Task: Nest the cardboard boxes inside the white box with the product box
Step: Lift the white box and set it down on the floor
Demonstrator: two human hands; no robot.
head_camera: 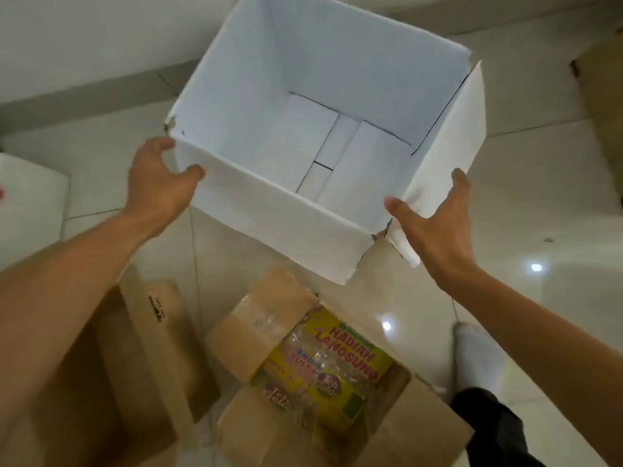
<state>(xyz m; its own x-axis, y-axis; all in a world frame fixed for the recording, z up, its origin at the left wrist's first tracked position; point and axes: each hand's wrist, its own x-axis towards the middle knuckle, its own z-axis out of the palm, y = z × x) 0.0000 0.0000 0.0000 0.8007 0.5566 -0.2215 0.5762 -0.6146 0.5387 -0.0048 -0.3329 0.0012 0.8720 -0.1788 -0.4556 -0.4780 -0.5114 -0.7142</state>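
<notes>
A large white box (269, 214) with its top open and nothing inside stands on the floor ahead of me. My left hand (158, 183) grips its near left corner, thumb on the front flap. My right hand (438, 224) grips the near right corner at the side flap. Below, closer to me, a brown cardboard box (404, 423) lies open with a yellow product box (333, 365), wrapped in clear plastic, inside it. A second, larger brown cardboard box (128, 372) sits to the left, partly hidden by my left forearm.
Glossy pale floor tiles (539, 203) surround the boxes. A white object (30, 193) sits at the left edge. A brown cardboard piece (603, 96) lies at the far right. My foot in a white sock (478, 358) is at lower right.
</notes>
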